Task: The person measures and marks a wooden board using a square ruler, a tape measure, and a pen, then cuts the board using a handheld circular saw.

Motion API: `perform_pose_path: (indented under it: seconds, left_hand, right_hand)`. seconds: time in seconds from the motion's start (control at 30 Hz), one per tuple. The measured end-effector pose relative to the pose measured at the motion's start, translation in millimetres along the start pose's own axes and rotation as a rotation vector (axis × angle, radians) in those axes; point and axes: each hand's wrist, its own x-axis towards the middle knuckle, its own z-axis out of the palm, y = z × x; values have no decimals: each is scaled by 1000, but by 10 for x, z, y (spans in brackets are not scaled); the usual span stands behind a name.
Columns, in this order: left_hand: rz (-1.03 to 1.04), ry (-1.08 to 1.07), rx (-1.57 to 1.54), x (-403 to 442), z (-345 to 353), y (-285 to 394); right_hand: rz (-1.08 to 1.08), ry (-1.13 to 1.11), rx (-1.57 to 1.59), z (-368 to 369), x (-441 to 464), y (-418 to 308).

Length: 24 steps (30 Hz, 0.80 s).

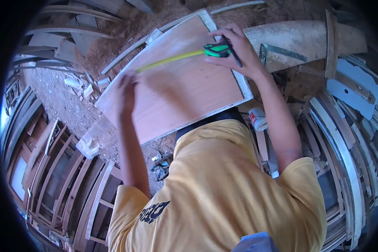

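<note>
A tape measure with a green and black case sits in my right hand, its fingers closed around it. A thin dark stick, like a pencil or marker, is held in the same hand. From the case the yellow tape blade runs out leftward across a wooden panel with pale edges. My left hand, a little blurred, pinches the blade's end near the panel's left edge. The panel lies tilted in front of my body.
Wood offcuts lie on the dusty floor at left. A metal try square rests on a board at upper right. A white container stands by my right side. Stacked wooden frames line the left; long timber strips line the right.
</note>
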Motion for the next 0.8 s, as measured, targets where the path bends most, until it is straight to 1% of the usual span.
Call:
perform_pose_path:
  seconds: [0.03, 0.07, 0.1, 0.17, 0.2, 0.23, 0.27, 0.3, 0.37, 0.4, 0.47, 0.5, 0.53, 0.57, 0.6, 0.67, 0.7, 0.77, 0.8]
  left_hand:
    - [-65, -104, -7, 3, 467, -109]
    - [-76, -280, 74, 36, 830, -217]
    - [-30, -398, 224, -8, 1233, -215]
    - [24, -432, 372, -132, 1859, -161]
    - [28, -426, 383, -164, 1966, -206]
    - [69, -497, 438, -190, 2038, -245]
    - [110, -567, 494, -210, 2063, -267]
    - [112, -562, 507, -238, 2041, -281]
    - [149, -532, 617, -359, 1928, -317]
    - [148, -526, 635, -423, 1833, -326]
    - [127, -423, 651, -499, 1632, -340]
    - [129, -421, 664, -518, 1536, -355]
    - [89, -379, 666, -540, 1440, -373]
    - [52, -336, 666, -553, 1366, -395]
    - [55, -334, 671, -573, 1318, -425]
    - [65, -349, 683, -571, 1304, -457]
    - [79, -343, 689, -562, 1348, -444]
    - [121, -437, 704, -568, 1492, -470]
    - [124, -483, 661, -547, 1588, -513]
  right_hand:
    - [-2, 10, 4, -94, -70, 95]
    - [-11, 9, -17, -169, -142, 238]
    - [-21, 5, -37, -263, -208, 373]
    - [38, 88, -144, -548, -315, 586]
    - [52, 232, -250, -668, -377, 853]
    - [69, 377, -354, -802, -427, 1165]
    - [116, 490, -442, -968, -474, 1424]
    - [165, 602, -529, -1112, -525, 1653]
    - [152, 693, -649, -1280, -679, 2049]
    - [156, 699, -632, -1208, -710, 1995]
    - [101, 663, -838, -1109, -877, 1794]
    - [104, 670, -827, -947, -958, 1584]
    - [219, 543, -942, -700, -1015, 1265]
    - [330, 410, -1053, -535, -1048, 1102]
    - [330, 414, -1047, -408, -1104, 1128]
    - [434, 386, -1080, -161, -1174, 1217]
    - [425, 399, -1073, -148, -1152, 1201]
    - [588, 399, -972, -103, -1174, 1116]
    - [530, 505, -912, -77, -1197, 1070]
